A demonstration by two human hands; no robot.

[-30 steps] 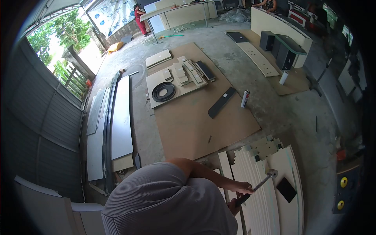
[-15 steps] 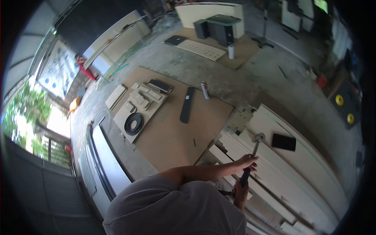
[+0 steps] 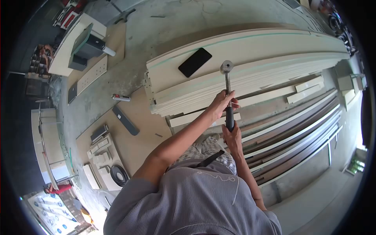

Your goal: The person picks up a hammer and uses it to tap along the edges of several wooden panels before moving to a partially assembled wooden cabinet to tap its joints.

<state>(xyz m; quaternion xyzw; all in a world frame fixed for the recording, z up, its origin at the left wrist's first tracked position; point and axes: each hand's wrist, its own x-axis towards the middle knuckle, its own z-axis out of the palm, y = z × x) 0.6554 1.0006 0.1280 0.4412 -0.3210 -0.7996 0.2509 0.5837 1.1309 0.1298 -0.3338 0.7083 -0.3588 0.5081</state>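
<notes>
A metal-shafted tool (image 3: pixel 228 84) with a round head and a black grip stands out in front of my body. My left hand (image 3: pixel 222 103) is wrapped round its metal shaft, just above the black grip. Lower down, my right hand (image 3: pixel 232 135) holds the end of the black grip. The round head is over a stack of long cream boards (image 3: pixel 250 55). On the top board, left of the tool head, lies a black phone (image 3: pixel 195 62).
Long metal and brown bars (image 3: pixel 290 137) lie on the right. To the left are a brown sheet (image 3: pixel 145 113) with a dark strip (image 3: pixel 125 120), a spray can (image 3: pixel 120 97), a black coil (image 3: pixel 119 175) and cream pieces. A person in red (image 3: pixel 58 188) is far off at lower left.
The view has swung to the right, so the board stack and phone now lie straight ahead and the brown sheet is at left. Both hands still hold the tool.
</notes>
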